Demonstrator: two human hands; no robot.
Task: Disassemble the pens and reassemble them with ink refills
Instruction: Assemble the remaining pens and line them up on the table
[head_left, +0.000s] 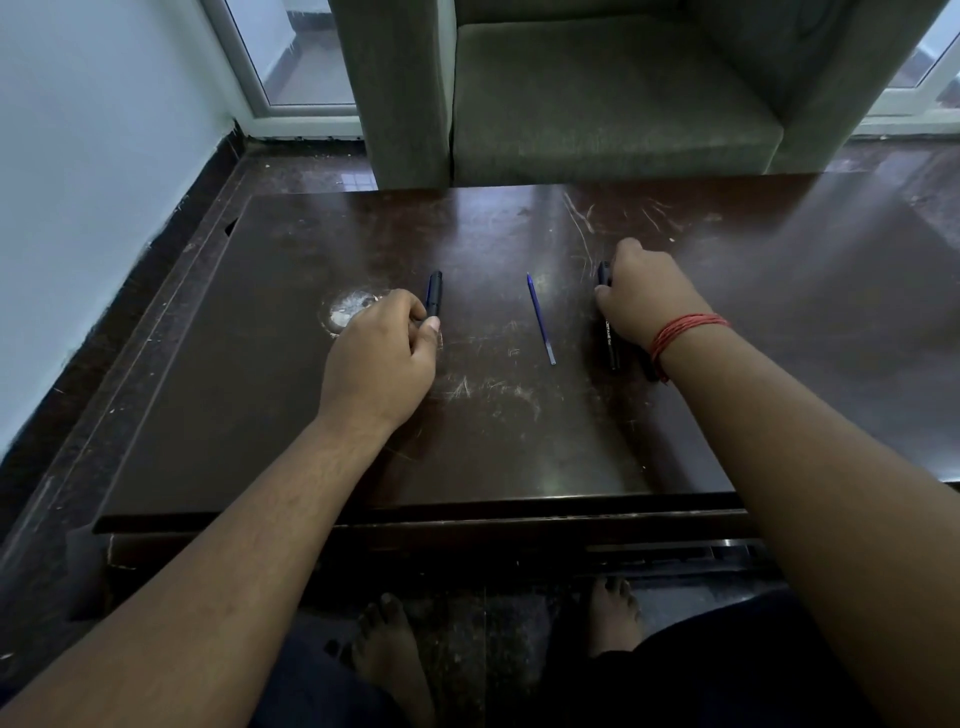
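Note:
A dark brown scratched table (519, 441) carries the pen parts. My left hand (382, 353) lies on the table, its thumb and fingers closed on the near end of a short dark pen piece (434, 292) that points away from me. A thin blue ink refill (541, 318) lies loose in the middle between my hands. My right hand (641, 301), with a red thread at the wrist, covers and grips a black pen (611, 345) that lies flat; its far tip shows above my fingers and its printed barrel sticks out toward me.
A grey-green armchair (597, 93) stands right behind the table's far edge. A white worn patch (348, 309) marks the tabletop by my left hand. A wall runs along the left. My bare feet (613, 613) rest on the floor under the near edge.

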